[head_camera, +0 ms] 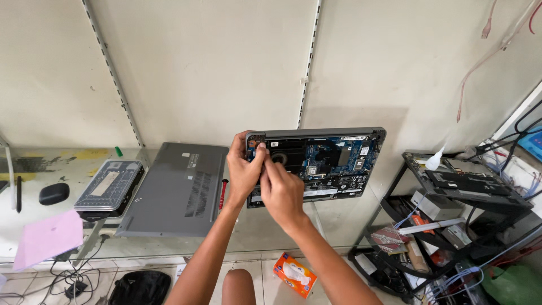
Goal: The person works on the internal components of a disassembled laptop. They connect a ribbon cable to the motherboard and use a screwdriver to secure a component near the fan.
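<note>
My left hand [244, 169] gripped the opened laptop's [333, 161] corner, tilting it upright above the glass table [339, 226] so its insides faced me; my right hand [280, 192] pinched something by the fan.

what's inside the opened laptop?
Inside the opened laptop: a black fan and a blue circuit board. The left hand and right hand cover its left end.

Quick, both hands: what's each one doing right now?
Left hand: closed on the left edge of the opened laptop, holding it.
Right hand: fingers pinched at the laptop's left corner; what they grip cannot be told.
</note>
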